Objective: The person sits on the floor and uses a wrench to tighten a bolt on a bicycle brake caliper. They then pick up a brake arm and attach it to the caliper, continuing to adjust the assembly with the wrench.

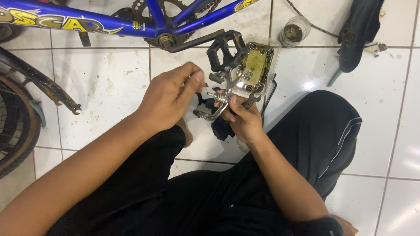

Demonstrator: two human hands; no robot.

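Caliper: silver metal bicycle brake caliper (pixel 217 101) pinched in right hand (pixel 243 119), just below black plastic pedal (pixel 224 51). Left hand (pixel 168 97) fingers bunched at its bolt end; hold unclear. Steady caliper firmly, turn small part gently, over white tiled floor (pixel 105 83).

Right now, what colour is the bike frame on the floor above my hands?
The bike frame is blue with yellow lettering, seen best in the head view.
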